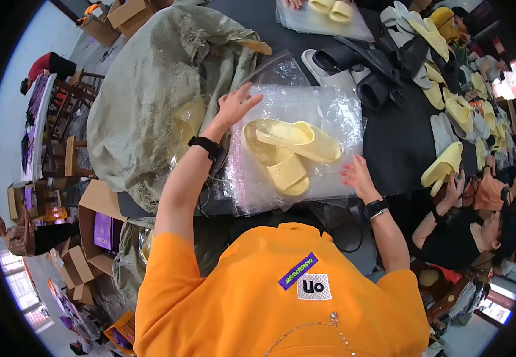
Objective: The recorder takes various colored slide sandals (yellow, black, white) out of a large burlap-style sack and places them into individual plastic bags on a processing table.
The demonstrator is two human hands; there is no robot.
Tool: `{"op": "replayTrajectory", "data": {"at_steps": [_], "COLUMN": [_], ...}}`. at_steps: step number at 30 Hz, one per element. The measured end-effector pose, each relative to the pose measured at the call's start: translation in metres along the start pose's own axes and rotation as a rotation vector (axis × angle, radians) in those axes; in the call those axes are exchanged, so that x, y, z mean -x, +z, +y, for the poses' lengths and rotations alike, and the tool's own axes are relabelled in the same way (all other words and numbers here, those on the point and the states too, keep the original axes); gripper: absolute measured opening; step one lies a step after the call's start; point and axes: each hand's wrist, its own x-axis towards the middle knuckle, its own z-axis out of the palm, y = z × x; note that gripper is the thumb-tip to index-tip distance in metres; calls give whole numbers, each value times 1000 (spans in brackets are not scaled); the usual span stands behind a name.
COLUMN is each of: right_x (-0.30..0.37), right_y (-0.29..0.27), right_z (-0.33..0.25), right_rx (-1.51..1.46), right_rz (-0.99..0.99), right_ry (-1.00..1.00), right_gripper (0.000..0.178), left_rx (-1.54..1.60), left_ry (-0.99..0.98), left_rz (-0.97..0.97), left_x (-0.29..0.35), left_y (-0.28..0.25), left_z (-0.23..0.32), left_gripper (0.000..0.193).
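- Centrally, two smooth, pale-yellow slippers (305, 144) with broad straps overlap on glossy, wrinkled clear plastic bags (336, 110).
- My left hand (236, 108), arm stretched forward, spreads its fingers wide at the bags' upper-left corner.
- My right hand (360, 178), loosely bent, parts its fingers by their right edge.
- Leftward bulges a coarse, rumpled grey-green sack (142, 104).

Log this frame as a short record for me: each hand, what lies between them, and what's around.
Between hands: two pale yellow slippers, one overlapping the other, on clear plastic bags
Left hand: open, fingers spread, at the bags' upper left
Right hand: open, by the bags' right edge
Left side: grey-green woven sack
Upper right: black slippers
Far right: co-worker's hand at a yellow slipper
Unclear: whether either middle slipper is bagged
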Motion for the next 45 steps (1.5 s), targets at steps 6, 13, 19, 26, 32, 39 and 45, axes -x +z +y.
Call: {"op": "replayTrajectory", "data": {"at_steps": [6,13,19,26,32,39,45], "right_x": [-12,-33,-72,-63,-63,-39,6], "right_y": [5,15,13,30,45,41,21], "right_z": [4,-7,12,-1,10,-11,10], "right_rx": [-142,-201,-29,-388,-203,573,580], "right_rz": [-214,-313,-292,-480,-292,-58,-497], "right_ry": [240,305,358,208,46,-215,71], "right_gripper": [45,39,36,39,34,45,55], "left_rx": [-300,-461,-81,1360,750,-402,-482], "left_ry": [255,736,503,-577,-308,696,953], "left_rz": [-152,-76,-462,-882,-867,-435,-476], "left_x": [14,52,81,90,77,45,54], "left_y": [-14,-53,-54,-46,-22,24,80], "left_z": [33,65,74,3,8,-8,-32], "left_gripper": [19,8,13,42,70,57,55]}}
